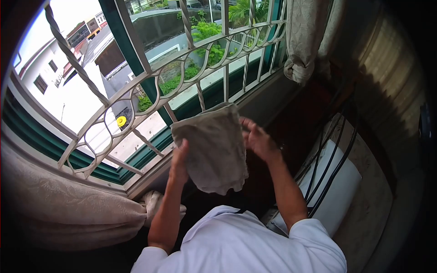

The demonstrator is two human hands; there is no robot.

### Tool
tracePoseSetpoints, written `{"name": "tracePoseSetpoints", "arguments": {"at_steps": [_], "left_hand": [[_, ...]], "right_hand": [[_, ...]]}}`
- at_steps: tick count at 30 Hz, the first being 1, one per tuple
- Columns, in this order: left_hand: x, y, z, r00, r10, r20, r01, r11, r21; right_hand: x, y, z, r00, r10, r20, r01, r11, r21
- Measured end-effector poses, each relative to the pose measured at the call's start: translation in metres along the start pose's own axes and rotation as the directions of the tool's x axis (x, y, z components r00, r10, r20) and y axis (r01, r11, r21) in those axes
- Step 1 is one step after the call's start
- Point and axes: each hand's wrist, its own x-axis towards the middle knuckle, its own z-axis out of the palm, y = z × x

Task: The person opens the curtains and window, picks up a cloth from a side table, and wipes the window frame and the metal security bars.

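Observation:
A greyish-beige folded cloth [211, 148] hangs in front of the window, spread nearly flat with its uneven lower edge drooping. My left hand [180, 161] grips it at the left edge, thumb on the near side and the other fingers hidden behind the fabric. Close beside the cloth's right edge is my right hand [258, 140], slightly blurred, its fingers bent a little and apart.
A white metal window grille [159, 88] stands just beyond the cloth. Knotted curtains hang at the left [86, 200] and upper right [306, 36]. To the right, black cables [334, 168] cross a white padded thing [341, 186].

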Motion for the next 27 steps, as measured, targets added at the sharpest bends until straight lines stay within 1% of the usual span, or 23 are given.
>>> {"name": "tracePoseSetpoints", "arguments": {"at_steps": [1,2,3,4,6,8,9,10,11,12,14,15,16,17,18,20,21,22,23,24,25,26,27], "left_hand": [[-0.017,-0.030,-0.026,0.988,-0.137,-0.068,0.144,0.981,0.126],[-0.028,-0.052,-0.045,0.953,-0.260,-0.154,0.291,0.927,0.236],[-0.032,-0.064,-0.052,0.950,-0.269,-0.160,0.301,0.926,0.229],[-0.042,-0.077,-0.057,0.946,-0.232,-0.228,0.295,0.907,0.300],[-0.063,-0.085,-0.063,0.922,-0.201,-0.330,0.319,0.879,0.355],[-0.065,-0.070,-0.067,0.753,-0.263,-0.603,0.643,0.491,0.588],[-0.071,-0.068,-0.063,0.791,-0.162,-0.590,0.572,0.537,0.620],[-0.079,-0.070,-0.077,0.771,-0.133,-0.623,0.581,0.550,0.601],[-0.086,-0.076,-0.093,0.795,-0.157,-0.586,0.571,0.520,0.636],[-0.093,-0.081,-0.108,0.818,-0.187,-0.544,0.558,0.487,0.671],[-0.102,-0.069,-0.108,0.788,-0.244,-0.565,0.606,0.467,0.644],[-0.106,-0.064,-0.102,0.852,-0.069,-0.519,0.517,0.267,0.813],[-0.109,-0.057,-0.092,0.903,0.079,-0.421,0.421,0.025,0.907],[-0.107,-0.039,-0.078,0.925,0.106,-0.364,0.362,0.046,0.931],[-0.104,-0.032,-0.079,0.915,0.118,-0.386,0.382,0.052,0.923],[-0.099,-0.022,-0.082,0.983,0.175,-0.062,-0.015,0.409,0.913],[-0.094,-0.018,-0.079,0.989,0.142,-0.029,-0.055,0.553,0.831],[-0.089,-0.011,-0.073,0.987,0.155,-0.045,-0.049,0.551,0.833],[-0.084,-0.003,-0.066,0.994,0.077,-0.074,0.019,0.558,0.829],[-0.078,0.001,-0.062,0.994,0.003,-0.105,0.085,0.561,0.823],[-0.073,-0.001,-0.064,0.975,0.220,-0.027,-0.087,0.495,0.864],[-0.070,0.001,-0.066,0.969,0.243,-0.048,-0.080,0.490,0.868],[-0.067,0.003,-0.068,0.949,0.307,-0.076,-0.090,0.493,0.865]], "right_hand": [[-0.008,0.029,0.002,0.989,0.145,0.039,-0.149,0.978,0.142],[-0.021,0.060,0.011,0.986,0.129,-0.101,-0.132,0.991,-0.026],[-0.029,0.085,0.017,0.968,0.096,-0.234,-0.143,0.970,-0.195],[-0.031,0.107,0.012,0.962,0.122,-0.245,-0.170,0.968,-0.184],[-0.038,0.150,0.001,0.819,0.131,-0.558,-0.342,0.893,-0.293],[-0.041,0.155,0.013,0.835,0.135,-0.534,-0.357,0.871,-0.338],[-0.040,0.153,0.014,0.878,0.164,-0.450,-0.383,0.805,-0.454],[-0.038,0.149,0.016,0.911,0.201,-0.360,-0.385,0.729,-0.566],[-0.036,0.143,0.026,0.923,0.175,-0.342,-0.372,0.625,-0.686],[-0.034,0.137,0.035,0.928,0.202,-0.313,-0.369,0.620,-0.693],[-0.034,0.130,0.048,0.921,0.282,-0.268,-0.368,0.411,-0.834],[-0.035,0.130,0.048,0.919,0.304,-0.252,-0.364,0.406,-0.838],[-0.036,0.129,0.048,0.935,0.270,-0.231,-0.299,0.249,-0.921],[-0.033,0.126,0.054,0.951,0.237,-0.198,-0.223,0.084,-0.971],[-0.028,0.117,0.062,0.950,0.256,-0.180,-0.207,0.081,-0.975],[-0.012,0.088,0.090,0.967,0.073,0.243,0.252,-0.142,-0.957],[-0.005,0.097,0.082,0.944,0.128,0.305,0.285,0.158,-0.945],[0.001,0.104,0.085,0.937,0.139,0.321,0.298,0.163,-0.940],[0.004,0.113,0.092,0.940,0.256,0.226,0.061,0.523,-0.850],[0.009,0.120,0.095,0.898,0.403,0.178,-0.219,0.760,-0.612],[0.013,0.135,0.083,0.884,0.411,0.223,-0.157,0.709,-0.687],[0.019,0.138,0.084,0.870,0.425,0.249,-0.148,0.708,-0.691],[0.025,0.141,0.085,0.888,0.384,0.253,-0.195,0.813,-0.548]]}}
